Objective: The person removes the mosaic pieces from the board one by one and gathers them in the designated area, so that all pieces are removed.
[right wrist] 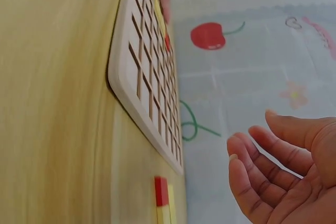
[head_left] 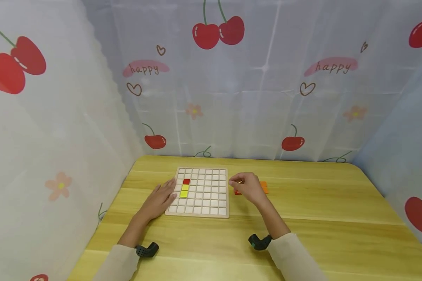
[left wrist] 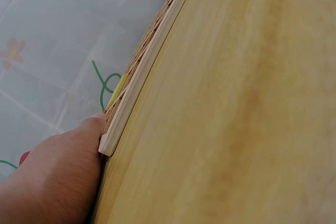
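A pale wooden grid board (head_left: 206,203) lies on the table, one red tile (head_left: 186,181) and two yellow tiles (head_left: 184,194) in a column near its left side. Along the left edge rests my left hand (head_left: 160,198), fingers extended onto the frame. In the left wrist view its thumb (left wrist: 93,124) is at the board's corner. My right hand (head_left: 247,188) hovers just right of the board, over loose orange tiles (head_left: 265,189) and red ones (head_left: 237,192) that it partly hides. The right wrist view shows its fingers (right wrist: 244,182) loosely bent, thumb apart, nothing between them.
The yellow wood-grain table (head_left: 211,242) reaches back to a cherry-print curtain (head_left: 232,105), which also hangs at both sides. Dark wrist-worn devices sit by the left sleeve (head_left: 117,261) and the right sleeve (head_left: 295,255). In the right wrist view, red and yellow pieces (right wrist: 161,192) lie beside the board.
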The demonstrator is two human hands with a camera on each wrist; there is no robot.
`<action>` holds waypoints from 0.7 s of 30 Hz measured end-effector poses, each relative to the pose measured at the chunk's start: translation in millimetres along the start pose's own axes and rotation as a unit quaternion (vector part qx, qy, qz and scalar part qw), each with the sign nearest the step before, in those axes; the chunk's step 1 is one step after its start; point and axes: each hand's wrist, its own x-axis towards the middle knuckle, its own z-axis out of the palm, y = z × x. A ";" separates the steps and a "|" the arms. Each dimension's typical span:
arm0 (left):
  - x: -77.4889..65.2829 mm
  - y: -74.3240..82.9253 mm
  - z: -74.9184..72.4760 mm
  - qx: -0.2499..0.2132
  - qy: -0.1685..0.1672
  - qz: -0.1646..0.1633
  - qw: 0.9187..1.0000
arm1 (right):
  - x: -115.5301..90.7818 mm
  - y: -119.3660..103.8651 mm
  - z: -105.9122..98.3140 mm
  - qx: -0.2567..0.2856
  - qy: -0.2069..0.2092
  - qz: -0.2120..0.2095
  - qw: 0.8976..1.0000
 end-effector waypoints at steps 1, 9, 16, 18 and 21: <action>0.2 0.4 0.0 -0.002 0.001 0.000 1.000 | 0.1 -1.1 4.5 0.006 -0.001 0.000 1.000; -0.8 2.5 -2.1 -0.005 -0.007 -0.008 1.000 | 4.4 -10.3 41.8 0.012 -0.045 -0.011 0.999; -1.0 3.1 -2.5 -0.003 -0.006 -0.007 1.000 | 17.5 -16.8 61.7 -0.011 -0.064 -0.041 0.997; -0.4 2.8 -2.7 -0.003 -0.006 -0.006 1.000 | 23.2 -18.3 66.6 -0.025 -0.065 -0.053 0.996; -0.2 1.5 -2.3 0.001 -0.008 -0.005 1.000 | 31.4 -21.9 73.9 -0.043 -0.068 -0.065 0.995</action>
